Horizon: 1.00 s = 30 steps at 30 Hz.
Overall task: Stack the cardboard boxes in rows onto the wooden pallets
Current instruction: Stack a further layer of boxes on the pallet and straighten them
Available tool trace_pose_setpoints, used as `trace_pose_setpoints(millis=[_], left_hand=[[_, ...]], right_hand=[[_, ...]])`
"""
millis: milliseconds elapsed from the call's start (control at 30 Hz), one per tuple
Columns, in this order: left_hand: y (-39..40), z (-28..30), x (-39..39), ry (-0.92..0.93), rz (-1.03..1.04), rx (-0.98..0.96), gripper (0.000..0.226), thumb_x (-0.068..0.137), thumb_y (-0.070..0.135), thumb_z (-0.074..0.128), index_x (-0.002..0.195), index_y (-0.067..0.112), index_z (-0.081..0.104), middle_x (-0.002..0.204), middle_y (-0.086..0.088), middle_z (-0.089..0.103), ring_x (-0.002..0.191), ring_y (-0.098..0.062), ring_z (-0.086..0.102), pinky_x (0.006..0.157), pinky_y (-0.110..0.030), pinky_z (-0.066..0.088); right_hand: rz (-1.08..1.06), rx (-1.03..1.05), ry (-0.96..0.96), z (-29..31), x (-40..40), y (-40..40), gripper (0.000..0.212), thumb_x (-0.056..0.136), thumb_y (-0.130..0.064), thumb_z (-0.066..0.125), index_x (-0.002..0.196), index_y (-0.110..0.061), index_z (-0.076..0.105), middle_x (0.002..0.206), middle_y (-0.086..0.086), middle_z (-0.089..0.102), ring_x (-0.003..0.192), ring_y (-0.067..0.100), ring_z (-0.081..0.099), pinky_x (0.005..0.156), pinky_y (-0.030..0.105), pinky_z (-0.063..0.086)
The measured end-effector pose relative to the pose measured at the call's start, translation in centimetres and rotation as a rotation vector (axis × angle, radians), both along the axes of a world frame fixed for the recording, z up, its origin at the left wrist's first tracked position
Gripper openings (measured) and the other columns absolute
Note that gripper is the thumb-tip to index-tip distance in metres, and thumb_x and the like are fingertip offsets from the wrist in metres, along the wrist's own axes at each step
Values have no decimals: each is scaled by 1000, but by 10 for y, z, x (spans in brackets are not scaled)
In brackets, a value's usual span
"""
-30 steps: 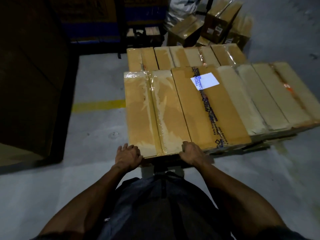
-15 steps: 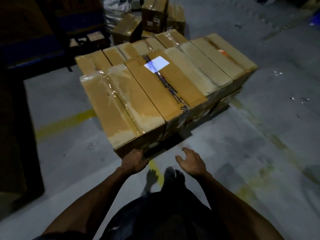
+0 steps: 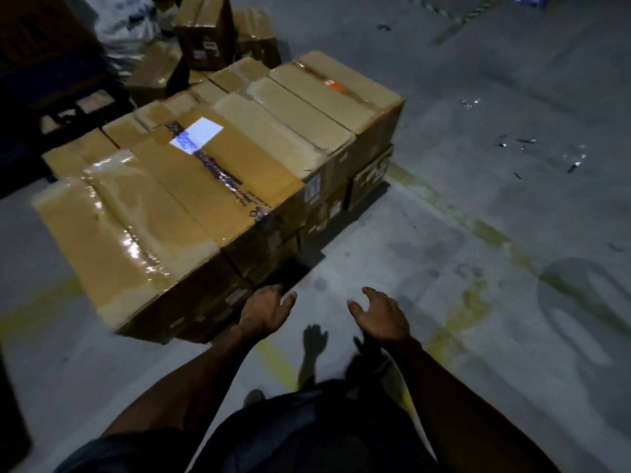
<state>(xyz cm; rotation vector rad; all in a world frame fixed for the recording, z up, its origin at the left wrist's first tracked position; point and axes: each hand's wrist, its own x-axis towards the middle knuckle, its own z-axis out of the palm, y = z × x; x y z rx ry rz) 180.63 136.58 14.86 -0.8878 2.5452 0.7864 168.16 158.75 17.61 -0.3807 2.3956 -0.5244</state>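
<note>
Setting: a dim warehouse floor (image 3: 478, 233) of grey concrete is seen from above, with faded yellow lines painted across it.
Stacked boxes: a block of long cardboard boxes (image 3: 205, 186) is set in tight rows, side by side, in the left half of the view. Whatever the block rests on is hidden in shadow; a pallet cannot be made out.
Nearest box: the box at the near left end of the block (image 3: 112, 233) is covered in glossy clear tape that catches the light.
Labelled box: just right of the taped box, a box carries a white label (image 3: 196, 135) and a dark printed tape strip along its top.
Far boxes: beyond the block, loose cardboard boxes (image 3: 205, 32) are piled unevenly, next to a pale plastic-wrapped bundle (image 3: 126, 29).
Left hand (image 3: 264, 314): it is held at the near lower corner of the block, fingers spread and relaxed, nothing grasped; whether the box is touched cannot be told.
Right hand (image 3: 380, 317): it is held in the air to the right of the block, well clear of it, fingers loosely curved, nothing grasped.
Person: two bare forearms and dark clothing are seen at the bottom edge.
Debris: small shiny scraps (image 3: 519, 145) are scattered on the floor, well to the right of the block.
</note>
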Motion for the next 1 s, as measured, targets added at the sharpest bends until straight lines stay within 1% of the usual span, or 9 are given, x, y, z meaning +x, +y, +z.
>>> trace_pose_setpoints(millis=[100, 133, 233, 333, 433, 567, 767, 900, 1000], left_hand=[[40, -7, -58, 20, -10, 52, 104, 84, 85, 10, 119, 0, 59, 118, -23, 63, 110, -43, 58, 89, -46, 48], [53, -7, -78, 26, -5, 60, 109, 81, 87, 7, 118, -1, 59, 117, -24, 63, 110, -43, 57, 90, -47, 48], [94, 16, -135, 29, -1, 86, 94, 86, 74, 17, 120, -2, 59, 120, -26, 62, 114, -44, 56, 94, -46, 46], [124, 31, -191, 48, 4, 99, 82, 92, 67, 26, 134, 3, 57, 136, -21, 58, 126, -40, 53, 103, -45, 44], [138, 29, -251, 61, -19, 93, 71, 102, 59, 31, 146, 6, 48, 150, -16, 49, 138, -33, 46, 112, -39, 38], [144, 11, -337, 46, -37, 102, 64, 105, 53, 32, 149, 8, 44, 155, -13, 44, 142, -29, 41, 116, -36, 32], [138, -19, -488, 25, 75, 175, 64, 105, 54, 32, 148, 8, 47, 152, -13, 47, 140, -31, 44, 115, -38, 34], [129, -3, -590, 36, 128, 210, 61, 106, 52, 30, 138, 8, 57, 142, -18, 56, 131, -35, 52, 110, -41, 40], [122, 16, -658, 103, 162, 215, 68, 103, 60, 25, 130, 9, 62, 133, -19, 62, 122, -37, 58, 106, -46, 44]], right_hand=[[-2, 1, 7, 3, -53, 40, 67, 96, -56, 52, 151, -20, 41, 154, 8, 45, 141, 30, 39, 113, 41, 34], [-2, 0, 6, 6, -69, 52, 67, 96, -56, 52, 151, -20, 41, 153, 8, 45, 140, 31, 39, 113, 41, 34], [-20, 0, -2, 18, -114, 81, 69, 96, -57, 51, 152, -19, 40, 154, 10, 43, 141, 32, 39, 113, 41, 34], [-44, -20, -14, 27, -156, 101, 68, 97, -57, 49, 152, -19, 39, 155, 10, 41, 142, 32, 36, 115, 42, 32], [-61, -27, -19, 28, -205, 114, 69, 97, -58, 49, 152, -19, 39, 155, 9, 42, 142, 32, 37, 116, 43, 32], [-87, -16, -17, 20, -285, 121, 69, 97, -58, 49, 152, -19, 39, 156, 8, 41, 143, 31, 36, 117, 44, 31], [-98, 18, 31, 13, -437, 105, 66, 98, -57, 47, 152, -22, 38, 156, 5, 41, 143, 28, 35, 115, 40, 28], [-85, 20, 50, 27, -536, 91, 63, 98, -57, 46, 152, -24, 39, 155, 3, 42, 142, 27, 35, 114, 39, 29], [-86, 4, 94, 35, -601, 81, 63, 97, -57, 49, 150, -24, 42, 153, 4, 45, 140, 27, 38, 113, 39, 32]])
